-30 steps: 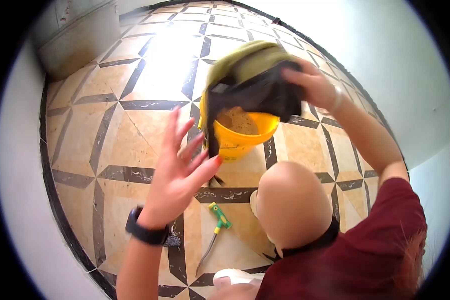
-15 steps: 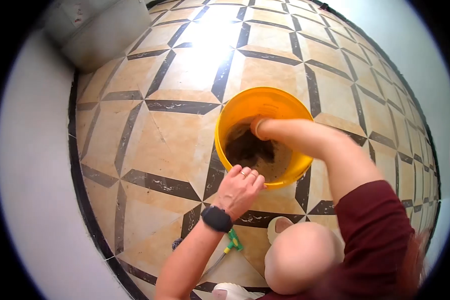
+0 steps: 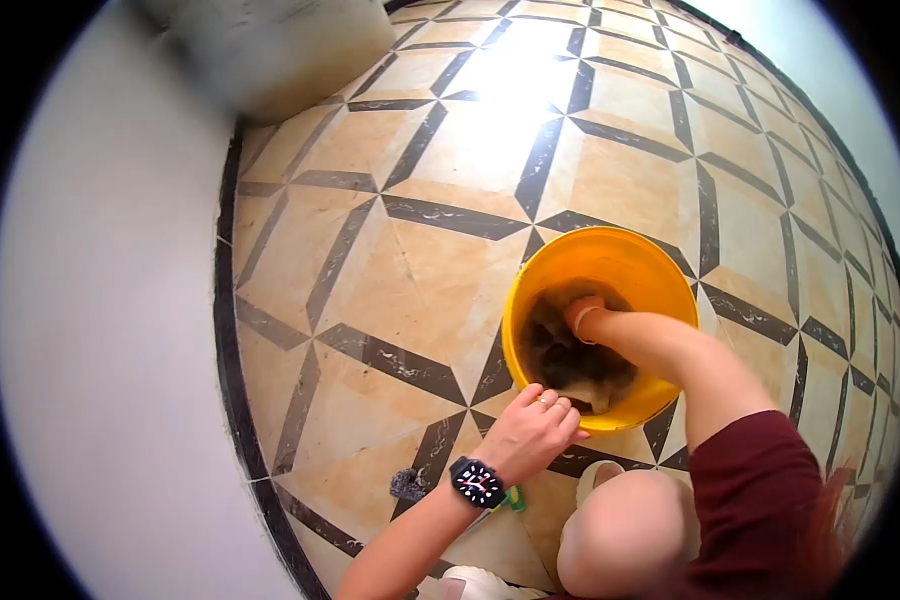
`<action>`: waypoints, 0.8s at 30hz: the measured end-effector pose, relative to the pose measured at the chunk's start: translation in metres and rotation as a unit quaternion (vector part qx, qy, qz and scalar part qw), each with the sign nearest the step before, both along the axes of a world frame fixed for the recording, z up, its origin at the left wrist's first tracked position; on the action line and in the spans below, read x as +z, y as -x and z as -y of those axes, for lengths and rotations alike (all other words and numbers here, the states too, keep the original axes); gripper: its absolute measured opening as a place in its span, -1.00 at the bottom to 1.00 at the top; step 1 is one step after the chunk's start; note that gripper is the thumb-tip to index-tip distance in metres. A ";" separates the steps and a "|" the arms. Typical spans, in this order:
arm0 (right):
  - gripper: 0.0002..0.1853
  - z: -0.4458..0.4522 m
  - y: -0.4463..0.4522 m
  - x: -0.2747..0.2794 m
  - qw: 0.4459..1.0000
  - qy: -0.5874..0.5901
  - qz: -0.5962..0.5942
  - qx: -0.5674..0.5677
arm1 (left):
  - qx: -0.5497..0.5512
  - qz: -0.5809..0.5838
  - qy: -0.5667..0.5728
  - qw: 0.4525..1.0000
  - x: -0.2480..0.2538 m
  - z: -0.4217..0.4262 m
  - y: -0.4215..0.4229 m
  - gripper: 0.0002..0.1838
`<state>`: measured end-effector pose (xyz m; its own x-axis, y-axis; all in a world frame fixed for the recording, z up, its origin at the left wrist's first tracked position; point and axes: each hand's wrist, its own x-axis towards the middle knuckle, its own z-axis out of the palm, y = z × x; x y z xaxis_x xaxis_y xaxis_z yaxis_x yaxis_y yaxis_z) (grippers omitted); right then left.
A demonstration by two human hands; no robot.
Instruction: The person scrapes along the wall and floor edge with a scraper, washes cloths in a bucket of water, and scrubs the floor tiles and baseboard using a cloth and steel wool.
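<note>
A yellow bucket [image 3: 625, 262] stands on the tiled floor, holding murky grey-brown water and a dark, soft-looking mass [image 3: 560, 352] that looks like wet cloth. My left hand [image 3: 535, 430], with a ring and a black smartwatch [image 3: 477, 483] on its wrist, is closed over the near rim. Deep inside the bucket, my right hand [image 3: 584, 310] reaches down to the dark mass, a thin band around its wrist. The fingers of that hand are mostly hidden by the water and the mass, so their grip does not show.
Beside my left forearm lie a grey scrubber-like ball [image 3: 406, 485] and a partly hidden green nozzle [image 3: 514, 498]. My bent knee [image 3: 630, 530] is close to the bucket's near side. A white wall [image 3: 120, 300] runs along the left, with a pale box-like object [image 3: 300, 50] at upper left.
The view has shifted, so bucket and floor appear lower and further right. My right hand has moved within the bucket, and the dark mass has changed shape. The left hand keeps the rim.
</note>
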<state>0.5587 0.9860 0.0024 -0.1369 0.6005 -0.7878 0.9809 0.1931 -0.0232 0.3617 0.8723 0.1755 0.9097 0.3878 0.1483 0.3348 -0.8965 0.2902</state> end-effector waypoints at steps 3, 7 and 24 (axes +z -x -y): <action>-0.50 0.027 0.012 -0.013 0.989 -0.098 -0.064 0.095 | 0.017 0.101 0.007 0.995 0.007 -0.003 -0.004 -0.77; -0.65 0.012 -0.016 -0.016 0.969 -0.129 -0.202 0.051 | 0.109 0.199 0.096 0.969 0.011 -0.019 -0.007 -0.65; -0.61 0.053 -0.051 0.295 0.948 -0.231 -0.183 -0.119 | 0.205 0.141 0.029 0.968 0.083 -0.098 -0.035 -0.88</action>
